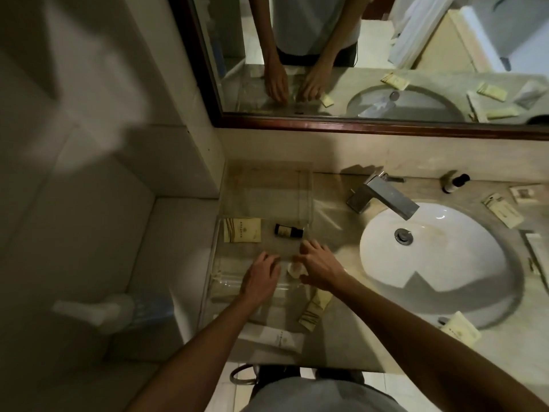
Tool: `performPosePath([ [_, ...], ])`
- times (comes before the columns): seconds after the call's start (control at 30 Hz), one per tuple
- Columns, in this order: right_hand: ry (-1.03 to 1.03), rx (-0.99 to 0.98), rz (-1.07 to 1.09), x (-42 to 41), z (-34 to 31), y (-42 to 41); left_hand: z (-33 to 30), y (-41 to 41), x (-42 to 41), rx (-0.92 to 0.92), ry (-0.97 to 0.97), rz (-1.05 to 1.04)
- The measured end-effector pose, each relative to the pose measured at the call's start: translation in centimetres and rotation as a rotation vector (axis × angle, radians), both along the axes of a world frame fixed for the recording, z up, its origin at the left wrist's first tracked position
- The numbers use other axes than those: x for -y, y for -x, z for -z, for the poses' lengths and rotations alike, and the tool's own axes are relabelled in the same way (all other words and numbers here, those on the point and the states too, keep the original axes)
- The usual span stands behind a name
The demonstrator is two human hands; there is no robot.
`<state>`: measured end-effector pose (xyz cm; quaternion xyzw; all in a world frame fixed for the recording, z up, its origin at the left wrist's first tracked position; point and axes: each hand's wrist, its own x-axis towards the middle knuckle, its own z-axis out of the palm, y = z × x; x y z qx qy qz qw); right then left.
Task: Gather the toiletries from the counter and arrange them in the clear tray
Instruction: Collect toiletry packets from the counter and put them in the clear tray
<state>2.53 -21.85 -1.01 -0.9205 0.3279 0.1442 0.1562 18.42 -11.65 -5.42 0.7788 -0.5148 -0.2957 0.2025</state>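
The clear tray sits on the counter left of the sink. Inside it lie a cream packet and a small dark bottle on its side. My left hand hovers over the tray's near part, fingers spread, holding nothing I can see. My right hand rests at the tray's right side with its fingers around a small pale round item. A cream packet and a white tube lie on the counter near the front edge.
A white sink with a metal faucet fills the right. More packets and a dark bottle lie beyond it, another packet at its front. A mirror hangs behind.
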Motion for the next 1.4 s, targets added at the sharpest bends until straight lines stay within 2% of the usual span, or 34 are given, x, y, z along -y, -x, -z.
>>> performPosePath([
  [0.1,0.004,0.188,0.158,-0.1,-1.1,2.0,0.3,0.9,-0.1,-0.057,-0.03,0.047],
  [0.17,0.052,0.307,0.14,-0.6,-0.9,4.8,0.2,1.6,0.2,-0.084,-0.03,0.053],
  [0.3,-0.009,0.136,-0.053,-2.7,0.8,9.1,-0.4,2.3,0.8,-0.071,-0.007,0.021],
  [0.53,0.019,0.009,-0.24,-4.0,1.3,12.6,-1.1,1.5,1.2,-0.047,-0.057,0.061],
  [0.6,0.034,0.064,-0.215,-4.5,1.1,14.4,-1.5,0.5,1.0,-0.056,-0.043,0.012],
  [0.67,0.079,0.232,-0.132,-5.0,0.6,14.8,-1.9,-1.0,0.8,-0.048,-0.019,-0.078],
  [0.77,0.096,0.403,-0.027,-5.2,-0.4,10.6,-2.4,-3.6,0.6,-0.033,0.021,-0.219],
  [0.93,0.067,0.223,0.001,-4.4,-1.6,-2.0,-3.6,-7.7,-0.3,0.034,0.048,-0.393],
  [1.0,0.051,0.143,-0.003,-4.4,-1.3,-5.9,-4.1,-8.6,-1.0,0.081,0.042,-0.375],
  [1.1,-0.023,0.091,0.011,-4.5,0.0,-9.4,-3.8,-8.9,-2.4,0.151,-0.032,-0.208],
  [1.2,-0.06,0.144,0.016,-4.8,0.7,-9.6,-3.2,-8.6,-3.6,0.257,-0.085,-0.089],
  [1.3,0.015,0.345,-0.06,-6.6,0.2,-6.8,-3.2,-8.1,-3.9,0.303,-0.086,-0.046],
  [1.37,-0.046,0.323,-0.224,-9.4,1.0,-4.1,-3.2,-7.9,-4.0,0.314,-0.07,-0.026],
  [1.4,-0.082,0.249,-0.287,-11.0,1.7,-2.8,-3.2,-7.8,-4.0,0.316,-0.06,-0.012],
])
